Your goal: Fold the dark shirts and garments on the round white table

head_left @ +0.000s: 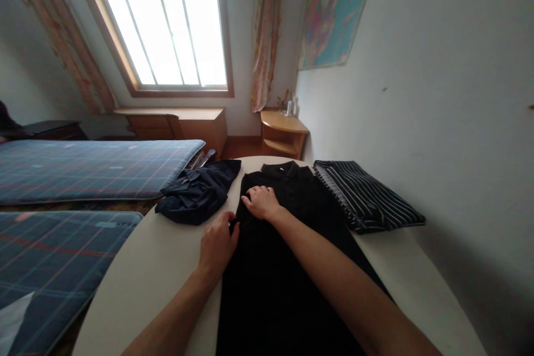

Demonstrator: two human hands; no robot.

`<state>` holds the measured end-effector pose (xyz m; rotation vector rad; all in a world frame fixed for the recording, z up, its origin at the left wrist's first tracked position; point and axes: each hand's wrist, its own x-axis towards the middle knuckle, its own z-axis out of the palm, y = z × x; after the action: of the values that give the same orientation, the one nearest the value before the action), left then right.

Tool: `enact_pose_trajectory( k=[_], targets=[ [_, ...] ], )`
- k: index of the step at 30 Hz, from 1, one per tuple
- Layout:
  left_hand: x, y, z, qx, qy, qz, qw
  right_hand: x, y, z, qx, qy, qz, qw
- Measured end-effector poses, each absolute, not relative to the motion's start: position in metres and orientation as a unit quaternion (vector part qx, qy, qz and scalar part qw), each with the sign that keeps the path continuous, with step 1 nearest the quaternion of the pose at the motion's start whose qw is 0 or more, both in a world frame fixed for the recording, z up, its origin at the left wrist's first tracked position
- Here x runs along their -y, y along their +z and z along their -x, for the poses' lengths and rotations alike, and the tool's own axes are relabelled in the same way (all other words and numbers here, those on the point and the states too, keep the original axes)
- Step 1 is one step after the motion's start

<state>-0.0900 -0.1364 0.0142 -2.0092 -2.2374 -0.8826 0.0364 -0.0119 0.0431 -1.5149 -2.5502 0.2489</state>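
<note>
Flanking the black shirt (267,272): navy garment (196,194), striped cloth (367,194); left hand (217,239) pinching shirt's edge, right hand (262,203) loosely atop.

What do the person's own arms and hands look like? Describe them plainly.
The left hand and right hand are ungloved, with no ring visible. Both forearms are bare, with no sleeve, watch or bracelet in view.

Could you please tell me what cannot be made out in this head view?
All in the head view:
Shirt: lower end, cut off by the bottom edge.
Right hand: palm, hidden by the back of the hand.
Table: near rim, cut off by the bottom edge.
Poster: top, cut off by the upper edge; print too blurred.
Window: outside, lost in glare.
</note>
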Motion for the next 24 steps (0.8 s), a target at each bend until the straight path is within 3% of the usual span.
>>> enact_pose_trajectory(
  k=[17, 24],
  targets=[
    [0.141, 0.019, 0.089, 0.683, -0.284, 0.673, -0.020, -0.022, 0.050, 0.013, 0.793, 0.144, 0.583, 0.099],
    [0.142, 0.022, 0.081, 0.659, -0.343, 0.666, -0.073, -0.041, 0.038, 0.000, 0.804, 0.190, 0.538, 0.167]
  ],
)
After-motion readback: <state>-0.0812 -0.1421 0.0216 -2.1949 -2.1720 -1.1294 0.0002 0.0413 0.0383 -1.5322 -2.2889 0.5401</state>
